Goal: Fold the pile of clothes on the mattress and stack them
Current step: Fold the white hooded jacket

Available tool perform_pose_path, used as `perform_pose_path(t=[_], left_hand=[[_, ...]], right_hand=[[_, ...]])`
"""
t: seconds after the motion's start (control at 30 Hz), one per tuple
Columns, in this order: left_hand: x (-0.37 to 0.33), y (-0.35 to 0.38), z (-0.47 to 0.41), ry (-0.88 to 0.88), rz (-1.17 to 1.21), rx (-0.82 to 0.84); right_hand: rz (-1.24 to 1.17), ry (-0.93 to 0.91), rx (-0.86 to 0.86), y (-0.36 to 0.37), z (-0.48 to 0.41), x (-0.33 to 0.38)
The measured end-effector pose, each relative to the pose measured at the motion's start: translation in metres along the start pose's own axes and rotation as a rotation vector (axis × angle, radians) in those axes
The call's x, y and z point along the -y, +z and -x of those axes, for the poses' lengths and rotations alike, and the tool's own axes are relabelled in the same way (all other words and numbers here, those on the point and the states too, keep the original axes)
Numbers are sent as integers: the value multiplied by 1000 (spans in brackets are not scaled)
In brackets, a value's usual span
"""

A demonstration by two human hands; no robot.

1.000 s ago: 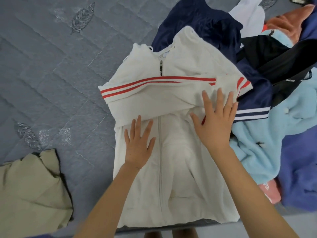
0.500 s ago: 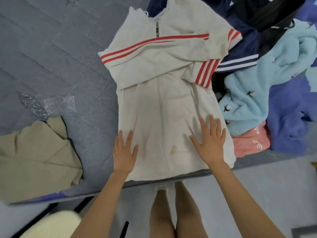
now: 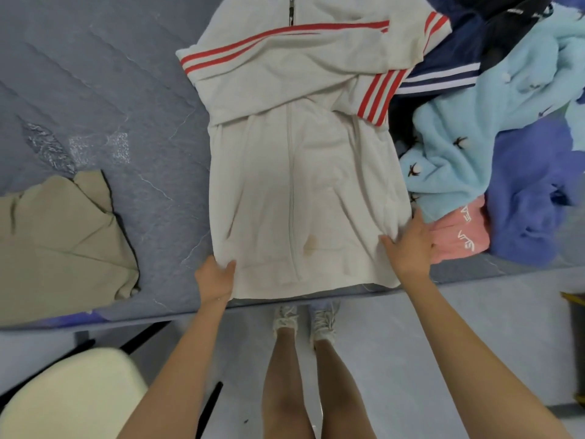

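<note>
I see both arms uncovered along their whole visible length, the left forearm and the right forearm alike. Each ends in a bare grip: the left grip and the right grip are plain hands. The left leg and right leg are bare down to the ankles. The feet wear pale, off-white lace-up sneakers, the left sneaker and right sneaker, with laces in the same pale tone. Above the right one sits a light grey-blue strip; whether it is a sock I cannot tell.
</note>
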State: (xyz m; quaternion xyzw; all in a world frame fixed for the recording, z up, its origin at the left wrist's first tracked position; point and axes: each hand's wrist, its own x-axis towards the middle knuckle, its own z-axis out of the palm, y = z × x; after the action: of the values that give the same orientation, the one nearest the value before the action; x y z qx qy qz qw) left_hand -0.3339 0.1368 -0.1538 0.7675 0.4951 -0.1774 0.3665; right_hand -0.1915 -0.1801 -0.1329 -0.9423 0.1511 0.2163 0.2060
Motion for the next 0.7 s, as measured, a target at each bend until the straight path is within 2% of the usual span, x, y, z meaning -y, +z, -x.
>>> perform_pose_path(t=[0.1, 0.23, 0.33, 0.47, 0.7], left_hand=[[4, 3, 5, 49, -1, 43], [7, 9, 23, -51, 168, 33], [11, 13, 32, -150, 289, -22], [21, 18, 38, -253, 450, -41], [25, 23, 51, -388, 692, -13]], right_hand=[[-31, -25, -13, -4, 4, -5], [83, -54, -93, 0, 18, -16], [93, 85, -86, 3, 27, -25], [77, 251, -1, 3, 34, -36], [-119, 284, 192, -7, 39, -44]])
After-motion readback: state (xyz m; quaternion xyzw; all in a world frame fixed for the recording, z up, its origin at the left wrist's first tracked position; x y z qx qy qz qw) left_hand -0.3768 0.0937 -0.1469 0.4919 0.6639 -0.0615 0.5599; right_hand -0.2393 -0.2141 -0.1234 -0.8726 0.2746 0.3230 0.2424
